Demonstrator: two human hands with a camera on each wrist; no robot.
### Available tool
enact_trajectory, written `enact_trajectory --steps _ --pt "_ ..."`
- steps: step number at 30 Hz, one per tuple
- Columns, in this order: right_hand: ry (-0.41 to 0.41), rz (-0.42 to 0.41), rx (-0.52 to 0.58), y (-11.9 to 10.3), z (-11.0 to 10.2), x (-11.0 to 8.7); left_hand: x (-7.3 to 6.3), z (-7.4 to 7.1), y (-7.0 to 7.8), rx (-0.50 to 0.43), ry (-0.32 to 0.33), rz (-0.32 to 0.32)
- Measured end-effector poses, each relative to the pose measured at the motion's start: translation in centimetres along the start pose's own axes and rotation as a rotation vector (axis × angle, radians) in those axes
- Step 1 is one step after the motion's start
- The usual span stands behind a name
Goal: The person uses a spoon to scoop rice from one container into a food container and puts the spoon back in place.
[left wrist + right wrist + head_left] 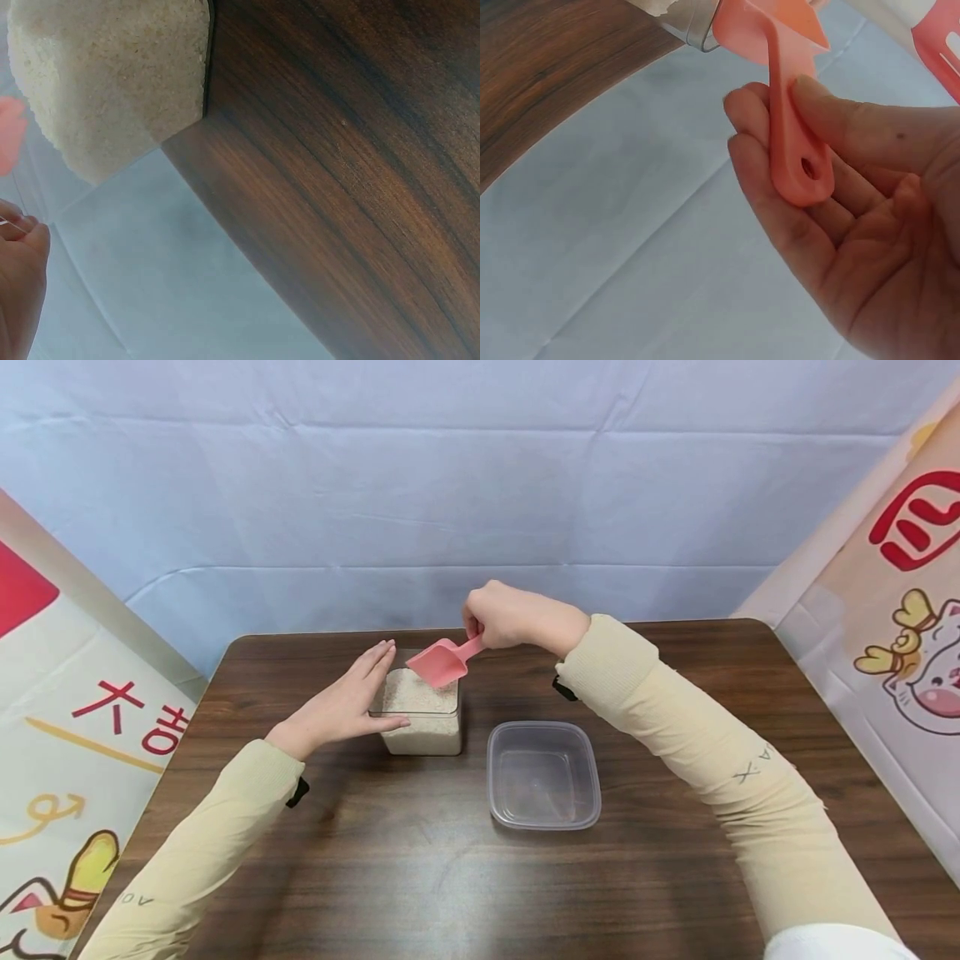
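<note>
A clear square container (pixel 422 737) holds white rice (pixel 120 67) close to its rim. Against its left side rests my left hand (pixel 341 703), fingers extended and the thumb lying along the front. My right hand (pixel 510 617) grips the handle of a pink scoop (pixel 440 663), thumb on one side and curled fingers on the other. The scoop's bowl is tilted just above the rice, over the container's right rear part. In the right wrist view the handle's hanging hole shows, while most of the bowl's inside is hidden.
An empty translucent plastic box (pixel 543 777) stands on the dark wooden table (pixel 435 893), to the right and nearer than the rice. Behind the table hangs a pale blue cloth (pixel 450 510). Printed banners (pixel 97 760) flank both sides.
</note>
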State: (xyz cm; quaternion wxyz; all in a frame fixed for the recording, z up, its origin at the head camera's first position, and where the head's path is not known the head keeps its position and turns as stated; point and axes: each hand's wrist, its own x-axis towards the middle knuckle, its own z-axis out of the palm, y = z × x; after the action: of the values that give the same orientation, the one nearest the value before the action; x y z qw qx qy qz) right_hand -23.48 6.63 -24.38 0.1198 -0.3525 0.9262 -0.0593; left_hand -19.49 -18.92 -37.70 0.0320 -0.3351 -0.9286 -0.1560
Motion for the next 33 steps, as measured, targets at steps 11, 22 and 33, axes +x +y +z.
enact_trajectory --steps 11,22,33 --pt "-0.048 -0.031 -0.012 0.2 0.5 0.2 0.0 0.0 0.1 0.021 -0.010 -0.002" --pt "-0.130 0.044 0.034 -0.3 1.1 0.5 0.1 0.0 0.3 -0.003 -0.047 -0.035" --pt "-0.158 0.066 0.047 -0.4 1.1 0.6 0.4 0.1 0.4 -0.008 -0.054 -0.043"
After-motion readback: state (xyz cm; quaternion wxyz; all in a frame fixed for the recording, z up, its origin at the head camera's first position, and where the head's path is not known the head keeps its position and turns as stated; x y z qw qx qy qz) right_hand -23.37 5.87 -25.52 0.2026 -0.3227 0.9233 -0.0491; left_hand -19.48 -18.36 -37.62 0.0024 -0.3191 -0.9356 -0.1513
